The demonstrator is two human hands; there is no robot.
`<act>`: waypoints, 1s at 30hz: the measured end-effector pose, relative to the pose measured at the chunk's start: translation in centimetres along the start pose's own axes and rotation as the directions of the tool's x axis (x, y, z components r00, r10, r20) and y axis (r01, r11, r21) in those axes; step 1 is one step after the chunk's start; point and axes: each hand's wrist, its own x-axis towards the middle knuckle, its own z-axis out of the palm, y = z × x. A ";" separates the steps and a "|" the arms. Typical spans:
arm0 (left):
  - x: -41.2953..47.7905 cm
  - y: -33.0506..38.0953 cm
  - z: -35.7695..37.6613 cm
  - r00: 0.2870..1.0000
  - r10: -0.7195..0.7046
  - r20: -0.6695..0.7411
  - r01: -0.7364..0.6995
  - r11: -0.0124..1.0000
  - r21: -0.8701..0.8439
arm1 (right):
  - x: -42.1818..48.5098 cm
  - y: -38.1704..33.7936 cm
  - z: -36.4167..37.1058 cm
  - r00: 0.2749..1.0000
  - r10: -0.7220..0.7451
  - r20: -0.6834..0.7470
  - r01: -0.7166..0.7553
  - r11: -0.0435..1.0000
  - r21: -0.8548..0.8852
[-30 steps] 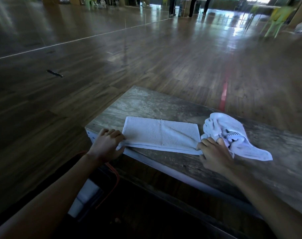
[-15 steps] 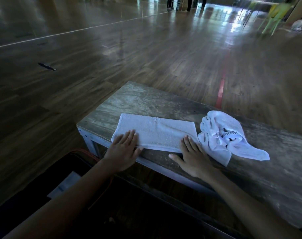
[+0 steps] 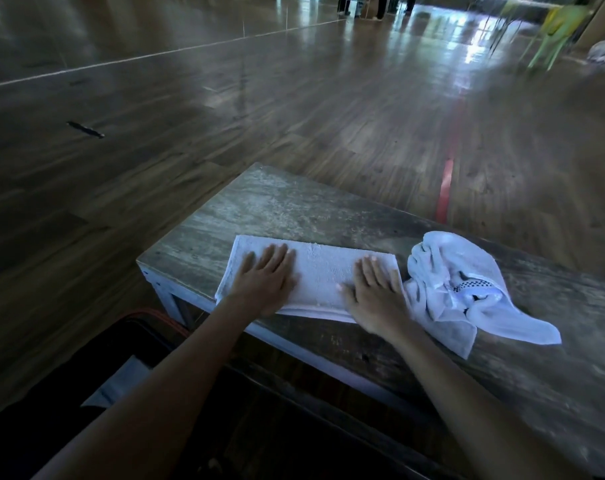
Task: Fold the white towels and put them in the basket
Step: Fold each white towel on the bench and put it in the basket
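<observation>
Head view, lower centre: left hand (image 3: 264, 284) and right hand (image 3: 375, 296) lie flat, fingers (image 3: 280, 254) straight, pressing the folded towel (image 3: 323, 275) on the tabletop (image 3: 277, 209); a crumpled towel (image 3: 457, 282) lies just right. Best to smooth outward, keeping edges square, before folding again.

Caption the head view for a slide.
Left hand and right hand press flat on a folded white towel on a wooden bench; a crumpled towel lies beside it.

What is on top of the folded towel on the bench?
Both hands lie flat on the folded towel: left hand near its left end, right hand near its right. Nothing else shows on it; the cloth under the palms is hidden.
</observation>
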 end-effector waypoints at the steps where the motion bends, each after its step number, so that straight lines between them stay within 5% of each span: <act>1: 0.0 -0.3 0.2 1.000 -0.024 -0.007 0.024 1.000 -0.011 | 0.2 0.5 -0.1 0.998 0.062 -0.003 -0.062 0.997 -0.042; 5: 0.2 -0.4 -0.1 0.996 -0.085 -0.026 0.083 0.993 -0.078 | 1.4 1.3 -1.5 0.989 0.132 -0.067 -0.138 0.984 -0.110; 11: -0.2 -0.3 0.6 0.995 -0.066 -0.077 0.058 0.994 -0.095 | 1.4 -0.1 -0.3 0.984 -0.178 -0.002 0.176 0.975 0.137; 19: -1.6 -2.6 0.6 0.981 -0.060 -0.182 0.051 0.997 -0.055 | 0.4 1.9 -0.3 0.999 0.017 0.047 -0.019 0.999 0.047; 22: -2.8 -3.6 -0.2 0.985 -0.144 -0.093 0.134 0.985 -0.107 | 0.5 1.1 -1.1 1.000 -0.013 -0.020 0.013 1.000 -0.004; 24: -4.4 -4.0 -0.8 0.959 -0.231 -0.162 0.202 0.964 -0.175 | 1.1 -0.1 -2.2 0.993 -0.081 -0.084 0.080 0.997 -0.005; 27: -7.2 -3.7 -1.5 0.870 -0.454 -0.189 0.369 0.857 -0.359 | 2.7 -2.5 -4.2 0.967 -0.214 -0.136 0.213 0.977 -0.021; 30: -9.5 -2.9 -1.0 0.751 -0.652 -0.099 0.438 0.605 -0.665 | 5.1 -5.9 -6.1 0.946 -0.316 -0.072 0.320 0.947 0.040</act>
